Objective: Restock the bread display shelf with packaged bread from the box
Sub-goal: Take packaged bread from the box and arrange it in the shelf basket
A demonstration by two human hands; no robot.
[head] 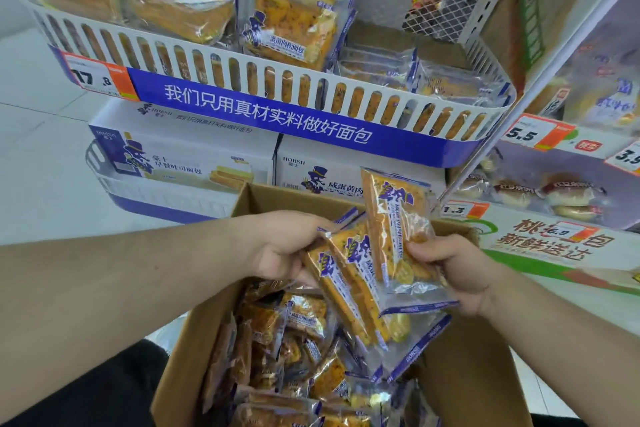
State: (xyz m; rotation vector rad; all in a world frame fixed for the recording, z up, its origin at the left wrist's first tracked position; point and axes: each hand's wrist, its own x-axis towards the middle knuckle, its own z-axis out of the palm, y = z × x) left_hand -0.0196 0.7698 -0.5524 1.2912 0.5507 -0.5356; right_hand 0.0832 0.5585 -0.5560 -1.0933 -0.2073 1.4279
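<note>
Cardboard box point(194, 340), bread packets fanned between two hands

Crinkly clear-film bread packets point(360, 274) sit above the open box: left hand point(280, 250) grips two, right hand point(450, 267) pinches a third's lower end. Best squared into one stack, then slid upright into the white slotted display shelf point(277, 80) beyond, beside matching packs.

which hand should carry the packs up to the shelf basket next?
Probably right. The right hand pinches the upright bread pack, which sits nearest the sparse right end of the shelf basket. The left hand holds two packs lower over the box.
</note>
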